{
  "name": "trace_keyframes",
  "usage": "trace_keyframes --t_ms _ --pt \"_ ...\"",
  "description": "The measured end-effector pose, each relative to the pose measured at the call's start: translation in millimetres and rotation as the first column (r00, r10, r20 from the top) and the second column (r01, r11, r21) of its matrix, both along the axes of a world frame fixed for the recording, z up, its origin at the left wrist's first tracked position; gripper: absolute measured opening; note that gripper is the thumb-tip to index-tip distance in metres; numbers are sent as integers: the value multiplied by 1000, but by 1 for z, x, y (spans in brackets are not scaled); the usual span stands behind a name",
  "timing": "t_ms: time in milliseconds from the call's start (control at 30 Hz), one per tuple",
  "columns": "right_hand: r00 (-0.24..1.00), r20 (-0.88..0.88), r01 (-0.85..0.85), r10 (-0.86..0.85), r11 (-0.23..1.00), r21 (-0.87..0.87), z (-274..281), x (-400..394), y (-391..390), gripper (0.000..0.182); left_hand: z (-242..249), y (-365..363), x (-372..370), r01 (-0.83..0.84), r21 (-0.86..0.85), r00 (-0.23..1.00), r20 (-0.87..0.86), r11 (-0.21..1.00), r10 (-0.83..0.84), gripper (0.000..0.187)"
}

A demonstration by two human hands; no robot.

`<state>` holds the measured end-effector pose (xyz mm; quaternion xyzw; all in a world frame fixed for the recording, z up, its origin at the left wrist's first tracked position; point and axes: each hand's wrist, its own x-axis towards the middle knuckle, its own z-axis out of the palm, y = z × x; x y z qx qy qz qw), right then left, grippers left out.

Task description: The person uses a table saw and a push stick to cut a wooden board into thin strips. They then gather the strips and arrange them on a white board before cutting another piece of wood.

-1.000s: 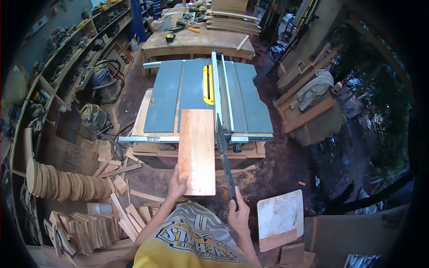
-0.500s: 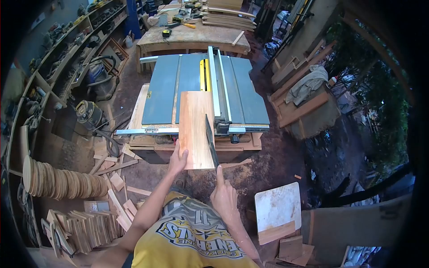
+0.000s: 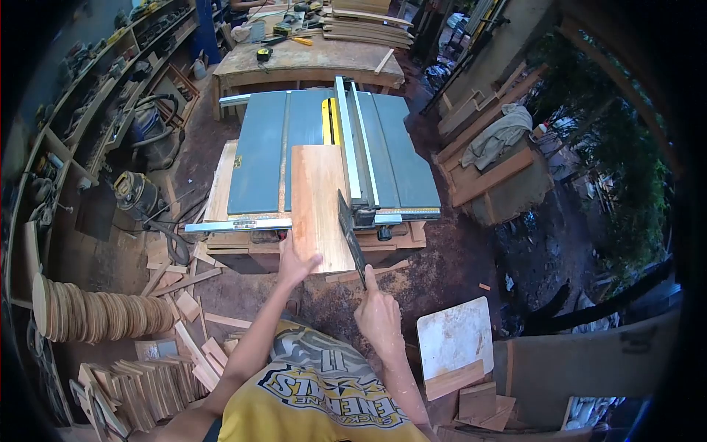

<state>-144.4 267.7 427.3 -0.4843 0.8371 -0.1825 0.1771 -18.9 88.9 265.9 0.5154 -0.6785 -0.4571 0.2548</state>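
Observation:
A long wooden board (image 3: 315,214) lies on the blue-grey table saw (image 3: 261,162), its near end overhanging the front edge. My left hand (image 3: 296,264) grips the board's near left corner, thumb across the near end. In my right hand (image 3: 379,317) is a dark push stick (image 3: 351,234), index finger stretched along it. The stick's far part rests against the board's right side, close to the saw's rip fence (image 3: 355,140). Beyond the board's far end shows the yellow-edged blade insert (image 3: 328,121); I cannot make out the blade.
Behind the saw stands a workbench (image 3: 309,66) with a tape measure (image 3: 264,54) and stacked boards (image 3: 368,29). At the bench's far side part of another person's arm shows. Round wooden discs (image 3: 103,306) and offcuts lie left; a white panel (image 3: 455,339) stands right.
The board has slid slightly farther over the saw, with both hands following. My left thumb has shifted onto the near end. The whole view has tilted a little.

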Motion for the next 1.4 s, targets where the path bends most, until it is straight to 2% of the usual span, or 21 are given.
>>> trace_keyframes --t_ms 100,200,300,400,500,600,700,833,900,1000,1100,1200,1300,1400 --pt "1000 -6 -16 16 1000 -7 6 1 -2 71 -18 2 27 219 -238 968 -67 946 -241 132" --pt "1000 10 -11 10 1000 13 6 4 -4 71 -24 -7 30 263 -302 961 1 916 -275 132" --pt "1000 18 -7 7 1000 14 6 7 -3 72 -18 -9 34 256 -156 947 -158 954 -280 127" --pt "999 34 -25 25 1000 -2 8 12 1 74 -24 -13 40 277 -121 917 -262 953 -300 124" --pt "999 39 -34 33 999 16 8 16 5 75 -8 -7 43 250 -64 948 -190 966 -257 123" --pt "999 39 -19 20 1000 -19 3 15 9 75 -14 -13 36 253 -70 944 -199 965 -262 120" --pt "999 46 -14 15 999 -39 -2 12 10 74 -9 -17 32 243 -98 960 -118 965 -253 118" --pt "995 95 22 -24 999 23 6 12 4 62 -26 -28 32 258 -144 957 -100 955 -274 119" --pt "994 105 27 -30 999 28 7 12 2 61 -4 -30 28 263 -116 963 -27 958 -268 119" --pt "998 65 -8 10 999 -32 -7 7 1 73 -5 -41 26 263 -120 964 5 957 -264 120" --pt "998 52 -17 21 996 -83 -9 4 -1 72 -9 -50 24 288 -213 952 170 934 -255 120" --pt "998 53 -16 19 997 -73 -5 3 -5 70 -5 -56 20 277 -206 954 179 939 -242 120" --pt "988 146 41 -40 999 0 6 4 -11 60 0 -64 16 296 -230 940 240 927 -241 121" --pt "983 177 44 -41 999 -14 15 4 1 62 -5 -77 11 321 -273 929 279 907 -244 123"
